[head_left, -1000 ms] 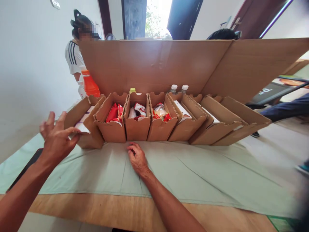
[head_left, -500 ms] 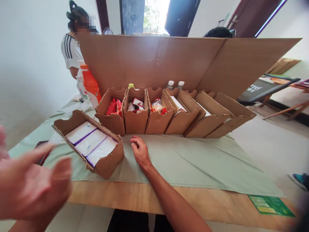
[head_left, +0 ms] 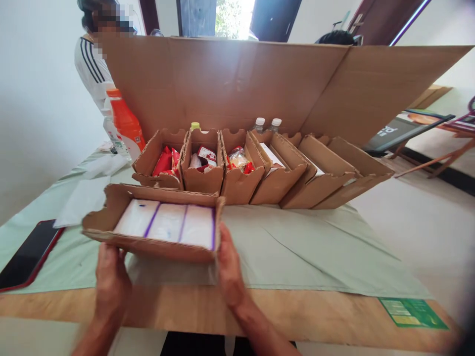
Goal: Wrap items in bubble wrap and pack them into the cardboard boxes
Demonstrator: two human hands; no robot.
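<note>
An open cardboard box [head_left: 159, 253] is between my two hands, tilted toward me above the cloth. Inside it lie three white packs [head_left: 168, 222] with purple edges, side by side. My left hand [head_left: 111, 274] grips the near long side at its left end, the fingertips hidden under the box. My right hand [head_left: 229, 264] presses against the right end of the box, fingers partly behind it. Behind stands a row of similar cardboard boxes; the leftmost box [head_left: 143, 180] holds red packets [head_left: 166, 160].
A large cardboard panel [head_left: 237, 84] stands behind the row. An orange bottle [head_left: 126, 121] and clear bottles stand at the back left. A phone [head_left: 29, 254] lies on the green cloth [head_left: 304, 252] at left, near a plastic bag [head_left: 83, 200]. Two people are beyond the panel.
My left hand has come in from the left edge and taken hold of the box. My right hand has moved onto its right end. The box has turned to lie nearly crosswise.
</note>
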